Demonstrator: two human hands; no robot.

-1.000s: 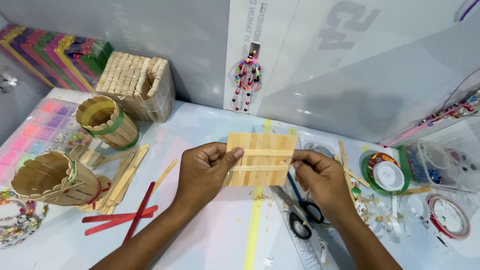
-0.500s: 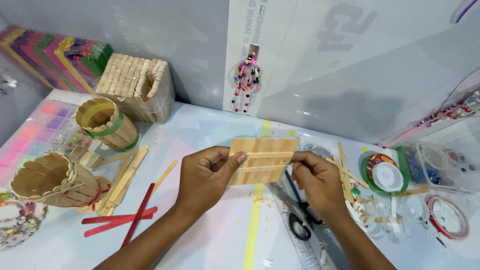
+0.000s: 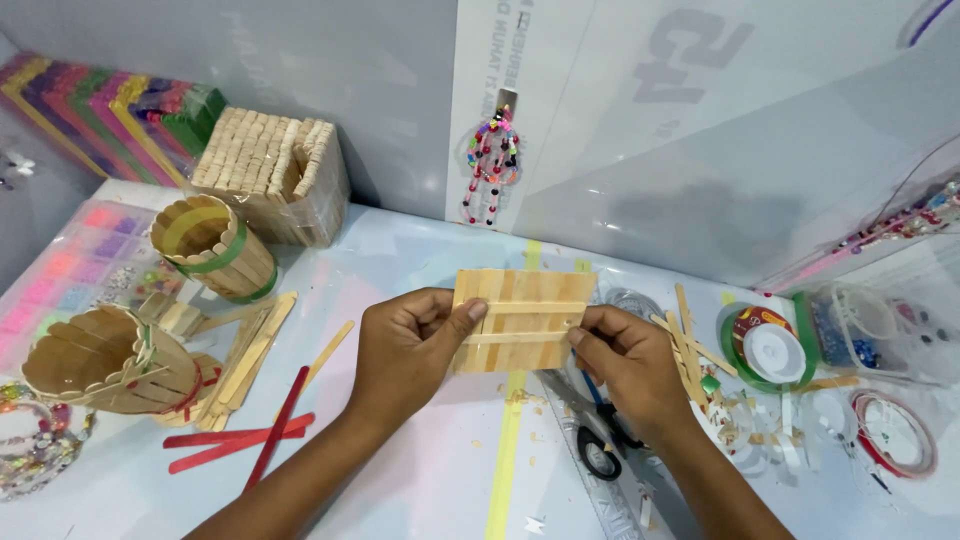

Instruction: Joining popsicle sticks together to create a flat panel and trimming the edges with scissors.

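A flat panel of glued wooden craft sticks (image 3: 522,320) is held upright over the table in the middle of the head view. Two cross sticks run across its face. My left hand (image 3: 410,345) grips its left edge, thumb on the front. My right hand (image 3: 625,360) pinches its right edge by the lower cross stick. Black-handled scissors (image 3: 605,440) lie on the table just under my right hand.
Loose plain sticks (image 3: 250,350) and red sticks (image 3: 245,438) lie at the left. Stick-built pots (image 3: 215,245) (image 3: 105,360) and a square stick box (image 3: 275,175) stand beyond. A bead organiser (image 3: 60,275) is far left. Cord spools (image 3: 765,345), a clear tub (image 3: 870,330) and stick scraps (image 3: 700,350) crowd the right.
Both hands have kept their hold on the panel, which has shifted only slightly lower and left in view. My fingers have adjusted a little along its edges.
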